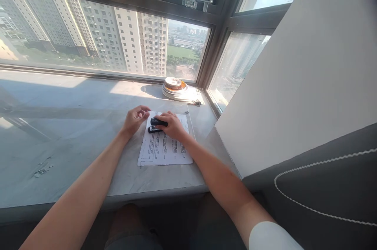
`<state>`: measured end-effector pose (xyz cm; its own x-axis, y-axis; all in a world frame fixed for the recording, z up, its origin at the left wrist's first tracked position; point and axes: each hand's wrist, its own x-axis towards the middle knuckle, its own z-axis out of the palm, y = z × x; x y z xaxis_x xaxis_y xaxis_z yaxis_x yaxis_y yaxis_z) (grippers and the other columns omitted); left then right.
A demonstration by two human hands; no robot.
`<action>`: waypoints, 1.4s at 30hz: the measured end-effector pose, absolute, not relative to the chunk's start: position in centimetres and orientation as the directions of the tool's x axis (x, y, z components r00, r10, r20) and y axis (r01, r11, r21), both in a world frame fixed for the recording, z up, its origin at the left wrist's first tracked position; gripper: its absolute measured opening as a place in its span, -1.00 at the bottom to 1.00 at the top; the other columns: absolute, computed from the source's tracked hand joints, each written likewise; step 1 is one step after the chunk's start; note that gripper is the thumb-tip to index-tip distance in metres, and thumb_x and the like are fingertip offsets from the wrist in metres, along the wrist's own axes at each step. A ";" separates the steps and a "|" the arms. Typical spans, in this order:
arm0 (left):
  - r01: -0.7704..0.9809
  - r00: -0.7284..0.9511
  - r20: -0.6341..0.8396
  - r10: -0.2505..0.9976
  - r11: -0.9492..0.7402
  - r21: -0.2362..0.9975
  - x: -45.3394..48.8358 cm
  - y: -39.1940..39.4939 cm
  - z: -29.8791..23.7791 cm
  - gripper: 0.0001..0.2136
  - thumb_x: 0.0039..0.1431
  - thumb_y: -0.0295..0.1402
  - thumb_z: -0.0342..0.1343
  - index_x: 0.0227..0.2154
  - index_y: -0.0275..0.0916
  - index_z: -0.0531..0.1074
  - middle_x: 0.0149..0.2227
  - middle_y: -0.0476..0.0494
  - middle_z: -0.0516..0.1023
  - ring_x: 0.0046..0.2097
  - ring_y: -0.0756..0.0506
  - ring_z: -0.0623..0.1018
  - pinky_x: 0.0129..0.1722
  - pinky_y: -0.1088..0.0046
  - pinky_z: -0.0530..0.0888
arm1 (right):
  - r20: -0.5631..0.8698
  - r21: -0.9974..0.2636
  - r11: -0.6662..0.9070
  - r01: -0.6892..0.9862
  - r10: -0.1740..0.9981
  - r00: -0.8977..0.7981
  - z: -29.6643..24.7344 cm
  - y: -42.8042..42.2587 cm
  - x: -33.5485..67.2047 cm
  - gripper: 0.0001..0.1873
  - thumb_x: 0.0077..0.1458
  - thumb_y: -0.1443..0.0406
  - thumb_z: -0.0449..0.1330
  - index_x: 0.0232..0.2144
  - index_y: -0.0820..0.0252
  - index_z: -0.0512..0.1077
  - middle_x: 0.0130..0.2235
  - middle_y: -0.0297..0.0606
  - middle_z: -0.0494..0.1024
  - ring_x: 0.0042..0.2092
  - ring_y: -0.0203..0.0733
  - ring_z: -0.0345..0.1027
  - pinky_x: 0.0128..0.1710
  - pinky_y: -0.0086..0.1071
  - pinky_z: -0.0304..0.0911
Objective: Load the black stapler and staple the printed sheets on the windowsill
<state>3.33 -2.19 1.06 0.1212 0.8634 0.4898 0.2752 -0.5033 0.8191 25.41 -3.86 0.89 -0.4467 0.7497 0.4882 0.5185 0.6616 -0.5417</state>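
A black stapler (158, 122) is held in my right hand (173, 125), with its jaws apart and pointing left. It is over printed sheets of paper (165, 156) lying on the grey stone sill. My left hand (136, 120) is at the paper's upper left corner, its thumb and fingertips curled together there. Whether those fingertips pinch the corner is hard to make out. Part of the paper is covered by the stapler and my right hand.
A stack of white and orange coils (176, 89) sits by the window corner, with a small dark item (194, 103) beside it. Loose staples (43, 170) are scattered at the left of the sill (73, 156). A white wall (288, 85) slants in on the right, near a hanging bead chain (294, 201).
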 end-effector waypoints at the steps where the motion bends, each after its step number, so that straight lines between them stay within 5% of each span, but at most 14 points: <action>1: 0.272 0.092 0.491 0.866 -0.496 0.825 3.3 -2.2 1.1 -0.60 0.28 0.05 0.16 -0.20 -0.23 0.58 -0.34 -0.12 0.51 -0.33 -0.10 0.43 -0.30 0.38 0.35 | 0.476 -0.529 0.664 0.528 0.747 -0.464 0.9 -3.9 25.2 -0.63 0.20 0.24 0.40 0.06 -0.01 0.58 -0.13 -0.28 0.61 -0.06 -0.10 0.32 0.00 -0.26 0.19; 8: 0.290 -0.014 0.440 0.898 -0.418 0.861 3.4 -1.8 0.7 -0.60 0.35 0.02 0.05 -0.32 -0.21 0.56 -0.38 -0.11 0.46 -0.34 -0.10 0.41 -0.32 0.39 0.35 | 0.406 -0.612 0.597 0.518 0.800 -0.442 1.1 -6.6 28.1 -0.60 0.12 0.24 0.45 0.03 -0.05 0.61 -0.15 -0.31 0.63 -0.10 -0.10 0.37 0.01 -0.26 0.26; 13: 0.301 -0.044 0.394 0.918 -0.364 0.881 3.6 -1.6 0.4 -0.61 0.32 0.00 0.05 -0.36 -0.22 0.56 -0.38 -0.11 0.45 -0.35 -0.10 0.41 -0.36 0.40 0.35 | 0.408 -0.664 0.565 0.489 0.823 -0.396 1.6 -8.2 35.0 -0.61 0.17 0.05 0.37 0.01 0.00 0.63 -0.12 -0.24 0.66 -0.05 -0.03 0.43 0.04 -0.15 0.32; 18: 0.197 -0.071 0.410 0.909 -0.390 0.899 3.5 -1.2 0.1 -0.58 0.34 0.01 0.01 -0.39 -0.21 0.55 -0.44 -0.07 0.37 -0.42 -0.06 0.33 -0.41 0.42 0.29 | 0.489 -0.689 0.365 0.627 0.872 0.030 1.0 -5.0 39.9 -0.56 0.36 0.01 0.06 -0.04 0.07 0.63 0.04 -0.13 0.64 0.08 0.05 0.47 0.15 0.05 0.33; 25: 0.039 -0.128 0.414 0.901 -0.412 0.910 3.3 -1.1 0.1 -0.59 0.32 -0.01 0.05 -0.50 -0.19 0.50 -0.58 0.00 0.23 -0.51 -0.03 0.26 -0.48 0.42 0.21 | 0.285 -0.501 0.453 0.738 0.891 -0.354 -2.2 -1.1 38.8 -0.47 0.37 0.19 0.09 0.33 0.10 0.35 0.44 -0.15 0.19 0.48 0.00 -0.03 0.45 -0.02 0.05; 30: -0.047 -0.223 0.393 0.892 -0.413 0.910 2.9 -0.8 0.3 -0.60 0.27 0.02 0.12 -0.53 -0.17 0.39 -0.58 0.01 0.19 -0.52 -0.03 0.24 -0.51 0.42 0.20 | 0.210 -0.473 0.458 0.753 0.888 -0.409 -2.9 1.0 34.1 -0.52 0.39 0.29 0.07 0.29 0.25 0.39 0.40 0.01 0.25 0.46 0.05 0.03 0.47 0.00 -0.02; 36: -0.443 -0.280 0.382 0.881 -0.472 0.762 -0.7 -2.0 2.0 -0.40 0.29 -0.02 0.11 -0.62 -0.19 -0.14 -0.62 0.10 -0.11 -0.59 0.04 0.00 -0.55 0.44 0.21 | 0.255 -0.443 0.575 0.688 0.816 -0.518 -3.1 2.6 23.4 -0.53 0.43 0.28 0.02 0.31 0.21 0.36 0.40 -0.08 0.26 0.47 -0.04 0.01 0.47 -0.06 -0.05; 42: -0.503 -0.318 0.471 0.823 -0.567 0.652 -5.1 -4.0 2.8 -0.39 0.28 -0.09 0.10 -0.61 -0.25 -0.19 -0.67 0.07 -0.19 -0.62 0.04 -0.03 -0.59 0.42 0.09 | 0.296 -0.452 0.705 0.547 0.696 -0.654 -3.0 2.7 14.9 -0.55 0.42 0.38 0.01 0.27 0.21 0.40 0.41 -0.07 0.25 0.45 -0.08 0.05 0.43 -0.12 0.04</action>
<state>-5.08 -3.97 2.77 -0.3178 0.8230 0.4709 -0.5031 -0.5673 0.6520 14.95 2.71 -2.96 -0.6536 0.6965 0.2962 0.5465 0.7051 -0.4519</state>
